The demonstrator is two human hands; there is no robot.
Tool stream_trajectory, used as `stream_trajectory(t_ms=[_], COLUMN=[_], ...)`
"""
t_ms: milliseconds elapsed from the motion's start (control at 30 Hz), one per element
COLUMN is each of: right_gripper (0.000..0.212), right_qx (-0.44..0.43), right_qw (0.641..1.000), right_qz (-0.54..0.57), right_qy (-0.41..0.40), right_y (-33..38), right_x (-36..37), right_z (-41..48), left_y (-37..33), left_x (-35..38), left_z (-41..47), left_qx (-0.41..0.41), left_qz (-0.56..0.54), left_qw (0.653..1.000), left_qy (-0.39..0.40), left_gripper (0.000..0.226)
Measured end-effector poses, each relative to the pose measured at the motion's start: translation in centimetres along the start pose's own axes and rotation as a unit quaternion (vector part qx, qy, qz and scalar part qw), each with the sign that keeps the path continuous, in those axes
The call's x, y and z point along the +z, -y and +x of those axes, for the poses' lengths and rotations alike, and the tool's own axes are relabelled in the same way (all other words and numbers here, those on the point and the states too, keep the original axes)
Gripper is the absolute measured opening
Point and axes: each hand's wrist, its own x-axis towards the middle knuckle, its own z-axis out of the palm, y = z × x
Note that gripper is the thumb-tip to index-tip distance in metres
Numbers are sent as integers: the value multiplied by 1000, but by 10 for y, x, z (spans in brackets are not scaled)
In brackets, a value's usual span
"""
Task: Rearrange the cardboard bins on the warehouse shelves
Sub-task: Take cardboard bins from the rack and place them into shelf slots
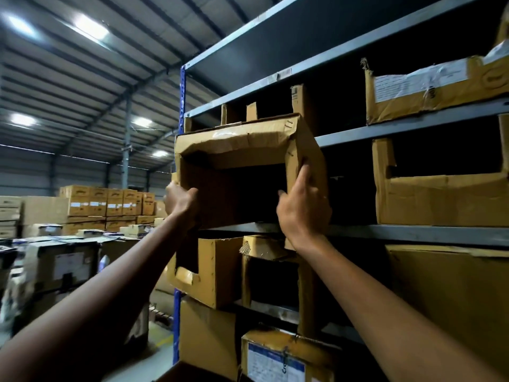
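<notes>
My left grip and right grip each clasp a side wall of the open-fronted bin, which sits tilted at the left end of the shelf. I'd level it first, then slide it squarely, minding the soft, torn cardboard.

Definitely a warehouse: tall metal shelving stuffed with cut-open cardboard bins, stacks of labelled cartons further back, and a big corrugated roof with strip lights overhead.
</notes>
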Motion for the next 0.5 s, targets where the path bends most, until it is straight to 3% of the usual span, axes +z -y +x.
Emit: stream_trajectory(t_ms=[133, 300, 500], right_gripper=[74, 73, 78], right_qx=[-56, -95, -149], right_qw=[996, 976, 949], right_qz=[67, 193, 274], right_qy=[-6, -13, 51], right_y=[18, 62, 132], right_x=[-14, -27, -57], right_z=[-16, -35, -71], left_y=[-20, -38, -63], left_x=[-44, -114, -225], left_z=[-16, -35, -83], left_qx=[33, 35, 5], left_qz=[31, 69, 138], left_qw=[998, 990, 964], left_qy=[-42, -116, -226], left_gripper=[14, 14, 40])
